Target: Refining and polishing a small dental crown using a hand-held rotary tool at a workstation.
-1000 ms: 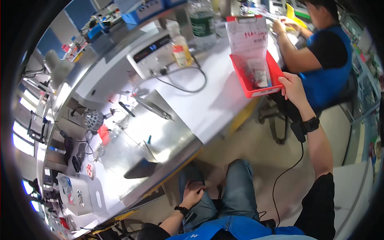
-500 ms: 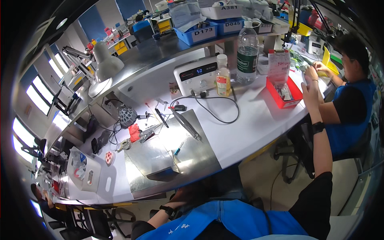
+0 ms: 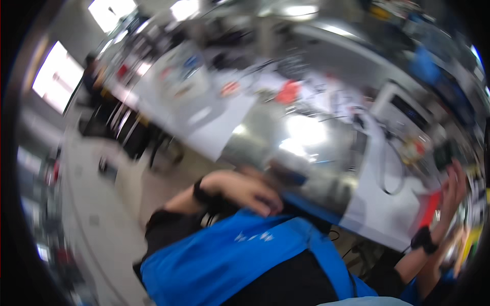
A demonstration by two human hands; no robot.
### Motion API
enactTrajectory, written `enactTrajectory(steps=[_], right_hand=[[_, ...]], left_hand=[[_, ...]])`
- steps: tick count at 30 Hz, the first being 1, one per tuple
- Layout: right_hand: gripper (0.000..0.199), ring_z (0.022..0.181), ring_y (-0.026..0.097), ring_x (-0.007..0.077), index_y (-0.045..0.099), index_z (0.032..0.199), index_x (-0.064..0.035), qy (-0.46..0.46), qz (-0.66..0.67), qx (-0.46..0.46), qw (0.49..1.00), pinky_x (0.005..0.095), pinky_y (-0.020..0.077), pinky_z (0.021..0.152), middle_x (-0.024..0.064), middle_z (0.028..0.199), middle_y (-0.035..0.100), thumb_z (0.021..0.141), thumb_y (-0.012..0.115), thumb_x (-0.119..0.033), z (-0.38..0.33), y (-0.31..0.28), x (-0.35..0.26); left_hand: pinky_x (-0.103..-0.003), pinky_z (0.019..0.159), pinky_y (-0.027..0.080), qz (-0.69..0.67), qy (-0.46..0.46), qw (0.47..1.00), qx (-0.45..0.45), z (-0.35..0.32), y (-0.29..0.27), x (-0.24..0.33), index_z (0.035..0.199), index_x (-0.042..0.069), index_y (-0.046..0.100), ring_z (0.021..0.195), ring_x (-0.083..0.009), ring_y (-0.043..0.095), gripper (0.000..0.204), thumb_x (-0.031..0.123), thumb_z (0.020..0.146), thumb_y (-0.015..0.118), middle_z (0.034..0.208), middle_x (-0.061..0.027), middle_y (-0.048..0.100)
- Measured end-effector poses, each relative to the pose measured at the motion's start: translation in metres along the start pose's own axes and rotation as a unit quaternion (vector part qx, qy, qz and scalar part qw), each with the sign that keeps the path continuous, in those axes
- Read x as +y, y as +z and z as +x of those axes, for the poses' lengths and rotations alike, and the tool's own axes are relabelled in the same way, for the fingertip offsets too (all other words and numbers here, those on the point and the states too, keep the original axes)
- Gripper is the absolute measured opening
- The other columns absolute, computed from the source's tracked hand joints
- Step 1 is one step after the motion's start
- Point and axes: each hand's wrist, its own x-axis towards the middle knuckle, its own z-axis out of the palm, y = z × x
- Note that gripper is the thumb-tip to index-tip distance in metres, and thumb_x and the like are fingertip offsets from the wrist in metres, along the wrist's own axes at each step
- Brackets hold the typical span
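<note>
Right fingers (image 3: 456, 179) raised beside red bin (image 3: 430, 208)

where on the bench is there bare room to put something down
The picture is blurred. The shiny metal sheet before the left hand looks bare. Behind it, around the red thing, it is cluttered. By the right hand, cable and red bin crowd.

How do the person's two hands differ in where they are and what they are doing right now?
The left hand lies low and close to the body, fingers curled downward above the blue vest, holding nothing visible. The right hand is raised far out at the right, fingers pointing up beside a red bin; blur hides whether it grips anything. Both wrists wear a dark band, and both come from black sleeves.
</note>
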Motion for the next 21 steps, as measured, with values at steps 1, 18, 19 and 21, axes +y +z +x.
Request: enactTrajectory(steps=[1,18,19,21], right_hand=[[0.030,0.062,0.041,0.0003,0.062,0.128,-0.0061,-0.035,-0.052,-0.017,0.998,0.0158,0.0299,0.053,-0.0003,0.101,0.064,0.099,0.056,-0.015,-0.006,0.019,-0.005],[0.040,0.062,0.055,0.0131,0.059,0.127,-0.0009,0.089,-0.152,-0.386,0.906,0.0272,0.0450,0.059,0.0090,0.075,0.059,0.088,0.062,-0.009,-0.049,0.246,-0.041],[0.040,0.062,0.057,0.0151,0.059,0.127,-0.0006,0.079,-0.174,-0.377,0.906,0.0301,0.0455,0.060,0.0102,0.072,0.059,0.089,0.062,-0.010,-0.050,0.246,-0.039],[0.040,0.059,0.055,0.0179,0.059,0.127,-0.0015,0.059,-0.156,-0.359,0.918,0.0328,0.0449,0.059,0.0108,0.070,0.059,0.089,0.062,-0.012,-0.049,0.253,-0.039]], left_hand=[[-0.032,0.096,0.049,-0.085,0.010,0.994,0.064,-0.010,-0.003,0.005,0.134,0.000,0.051,0.113,-0.0205,0.062,0.043,0.023,0.098,0.060,0.127,-0.0143,0.063],[-0.032,0.074,0.049,0.307,-0.102,0.720,0.615,-0.056,-0.142,-0.052,0.101,0.004,0.071,0.082,-0.0212,0.063,0.028,0.015,0.076,0.077,0.094,-0.0087,0.067],[-0.032,0.073,0.047,0.331,-0.059,0.703,0.626,-0.044,-0.153,-0.063,0.099,0.005,0.072,0.083,-0.0223,0.058,0.029,0.020,0.075,0.079,0.089,-0.0080,0.063],[-0.034,0.076,0.047,0.376,-0.071,0.692,0.612,-0.044,-0.167,-0.082,0.096,0.005,0.073,0.086,-0.0248,0.058,0.026,0.020,0.075,0.079,0.092,-0.0092,0.063]])
